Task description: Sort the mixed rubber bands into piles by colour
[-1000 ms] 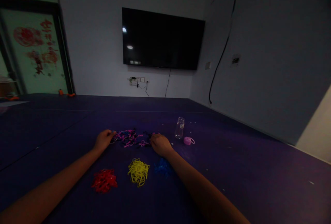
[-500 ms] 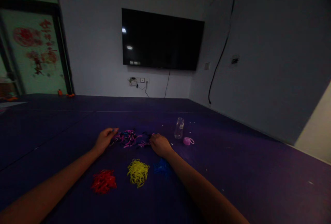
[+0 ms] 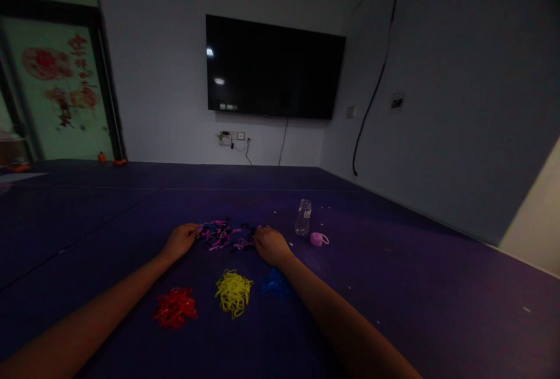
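Observation:
A mixed heap of pink, black and purple rubber bands (image 3: 221, 234) lies on the dark purple mat (image 3: 394, 285). My left hand (image 3: 180, 239) rests at the heap's left edge, fingers curled and touching the bands. At the heap's right edge sits my right hand (image 3: 269, 245), fingers closed over some bands. Nearer to me lie three sorted piles: red bands (image 3: 175, 306), yellow bands (image 3: 234, 291) and blue bands (image 3: 273, 281), the blue one partly behind my right forearm.
A small clear bottle (image 3: 303, 217) stands right of the heap, with a pink lid-like object (image 3: 319, 239) beside it. A dark wall screen (image 3: 273, 68) hangs ahead. A glass door with red decorations (image 3: 56, 84) is at the left. A cable (image 3: 376, 84) runs down the right wall.
My left hand has slid a little to the right, closer into the mixed heap. My right hand has stayed nearly still.

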Motion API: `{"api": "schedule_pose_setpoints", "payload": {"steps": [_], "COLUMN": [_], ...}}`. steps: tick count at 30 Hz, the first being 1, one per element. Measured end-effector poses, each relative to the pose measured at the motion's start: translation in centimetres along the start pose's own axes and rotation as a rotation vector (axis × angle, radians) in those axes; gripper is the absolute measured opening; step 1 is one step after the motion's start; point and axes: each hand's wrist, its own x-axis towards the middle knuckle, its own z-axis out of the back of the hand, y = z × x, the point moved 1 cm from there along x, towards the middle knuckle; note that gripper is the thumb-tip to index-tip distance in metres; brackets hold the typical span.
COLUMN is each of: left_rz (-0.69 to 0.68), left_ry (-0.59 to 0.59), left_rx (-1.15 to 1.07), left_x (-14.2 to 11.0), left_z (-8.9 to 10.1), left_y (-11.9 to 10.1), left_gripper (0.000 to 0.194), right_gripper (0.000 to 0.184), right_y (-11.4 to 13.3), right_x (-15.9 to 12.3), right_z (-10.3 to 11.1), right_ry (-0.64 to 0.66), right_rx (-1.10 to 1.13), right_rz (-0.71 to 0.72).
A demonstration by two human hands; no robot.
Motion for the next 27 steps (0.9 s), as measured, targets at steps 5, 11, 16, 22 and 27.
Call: {"api": "schedule_pose_setpoints", "payload": {"steps": [5,11,16,22,27], "left_rz": [-0.026,-0.030,-0.013,0.017,0.022], "left_ry": [0.015,0.003,0.010,0.045,0.053], "left_rx": [0.022,0.031,0.030,0.051,0.059], "left_x": [0.13,0.12,0.21,0.05,-0.23], "left_z": [0.02,-0.04,-0.14,-0.04,0.14], "left_y": [0.23,0.23,0.23,-0.13,-0.64], "left_gripper": [0.031,0.034,0.035,0.032,0.033], "right_gripper": [0.027,0.028,0.027,0.027,0.027], "right_y": [0.00,-0.09,-0.01,0.00,-0.06], "right_x": [-0.03,-0.01,-0.05,-0.10,-0.05], "right_z": [0.02,-0.09,-0.06,0.00,-0.09], "right_ry": [0.007,-0.007,-0.010,-0.003,0.004], "right_rx": [0.024,0.018,0.008,0.018,0.013], "right_rz": [-0.014,0.002,-0.017,0.000,-0.005]}}
